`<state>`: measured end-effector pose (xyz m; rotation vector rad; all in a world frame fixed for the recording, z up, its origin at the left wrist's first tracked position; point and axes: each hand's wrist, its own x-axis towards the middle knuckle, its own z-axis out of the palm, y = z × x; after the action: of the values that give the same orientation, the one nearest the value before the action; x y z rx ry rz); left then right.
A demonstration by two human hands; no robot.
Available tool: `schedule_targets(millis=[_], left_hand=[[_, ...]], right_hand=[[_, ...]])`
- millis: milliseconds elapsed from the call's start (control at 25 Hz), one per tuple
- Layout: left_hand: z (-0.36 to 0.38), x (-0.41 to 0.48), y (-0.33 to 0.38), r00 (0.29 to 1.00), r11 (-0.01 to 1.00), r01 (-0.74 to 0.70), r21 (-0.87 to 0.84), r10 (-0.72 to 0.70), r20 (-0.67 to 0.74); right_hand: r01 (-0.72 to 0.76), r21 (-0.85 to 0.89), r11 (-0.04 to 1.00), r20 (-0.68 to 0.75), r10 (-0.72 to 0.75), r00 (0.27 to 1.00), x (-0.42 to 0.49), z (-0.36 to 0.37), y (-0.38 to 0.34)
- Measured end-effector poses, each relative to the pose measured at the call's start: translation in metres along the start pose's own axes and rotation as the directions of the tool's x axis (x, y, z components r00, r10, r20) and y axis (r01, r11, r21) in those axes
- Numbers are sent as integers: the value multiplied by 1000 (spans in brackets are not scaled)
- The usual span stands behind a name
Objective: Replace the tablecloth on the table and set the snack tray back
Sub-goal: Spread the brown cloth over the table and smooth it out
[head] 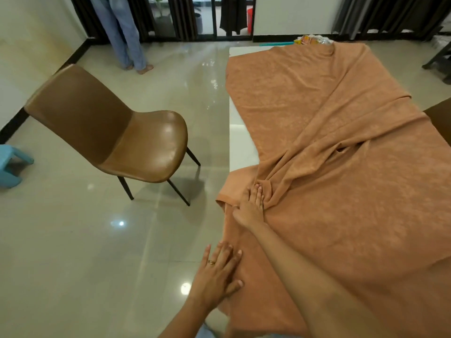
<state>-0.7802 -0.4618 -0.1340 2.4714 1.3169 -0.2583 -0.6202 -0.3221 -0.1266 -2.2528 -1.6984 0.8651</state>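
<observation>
An orange tablecloth [341,167] is lying rumpled over the white table [240,142], filling the frame's right half. The right hand [251,208] is pressing its bunched folds with straight fingers; the left hand [217,272] is resting flat, fingers spread, on the near edge at lower centre.

Matt, softly textured orange cloth tablecloth [341,142], glossy white tabletop [240,140], shiny smooth brown leather-look chair [117,128], polished reflective floor tiles [85,240], blue plastic stool [11,164]
</observation>
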Motion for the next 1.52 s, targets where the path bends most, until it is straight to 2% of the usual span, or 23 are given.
schedule_targets(millis=[80,120,160,200,240,280,320,360,440,600,680,760,840,960,1040,1120,1160,1280,1400,1520], left_hand=[[-4,1,-19,998,997,-69,38,69,10],[-6,2,-28,996,995,-86,49,85,15],[-8,2,-37,995,993,-98,59,97,23],[-12,3,-45,994,993,-109,53,107,29],[-17,4,-56,992,992,-121,38,120,29],[-24,6,-64,992,993,-119,12,118,34],[-29,10,-70,993,993,-116,-10,116,22],[-34,15,-75,993,993,-114,-37,115,5],[-47,34,-80,994,988,-107,-111,102,-45],[-74,90,-78,968,941,-199,-274,145,-205],[-86,119,-72,948,923,-274,-270,212,-238],[-97,147,-64,928,916,-338,-215,286,-241],[-107,176,-56,914,906,-390,-163,358,-192],[-115,227,-56,904,901,-424,-94,417,-91],[-118,258,-61,907,901,-421,-108,417,-59],[-121,283,-69,918,905,-396,-155,391,-61],[-122,292,-74,926,911,-376,-167,371,-63],[-128,312,-92,945,941,-326,-91,324,-35],[-142,331,-114,972,970,-234,-67,232,-38],[-161,358,-143,990,988,-133,-76,128,-60]], right_hand=[[95,85,992,41,-98,994,5,7,-20],[151,202,968,42,-162,986,3,7,-28],[210,316,925,-38,-209,977,-2,9,-31],[255,371,893,-197,-193,961,-9,12,-29],[259,359,897,-399,-103,911,-16,18,-24],[186,296,937,-557,11,831,-25,23,-17],[56,237,970,-639,112,761,-32,29,-8],[-94,209,973,-632,208,746,-39,35,-2],[-255,128,959,-516,284,808,-39,46,2],[-322,-239,916,-350,227,909,-12,52,-18],[-321,-393,862,-294,213,932,-12,58,-25],[-276,-448,850,-261,171,950,-19,62,-29],[-218,-414,884,-278,105,955,-24,65,-30],[-113,-277,954,-339,13,941,-33,68,-30],[-69,-101,992,-497,10,868,-32,60,-30],[-88,71,994,-631,113,768,-10,37,-24],[-151,106,983,-646,184,741,6,26,-19],[-326,99,940,-539,326,777,48,6,-1],[-371,-3,929,-474,326,818,56,9,10],[-373,-4,928,-489,323,810,50,12,12]])
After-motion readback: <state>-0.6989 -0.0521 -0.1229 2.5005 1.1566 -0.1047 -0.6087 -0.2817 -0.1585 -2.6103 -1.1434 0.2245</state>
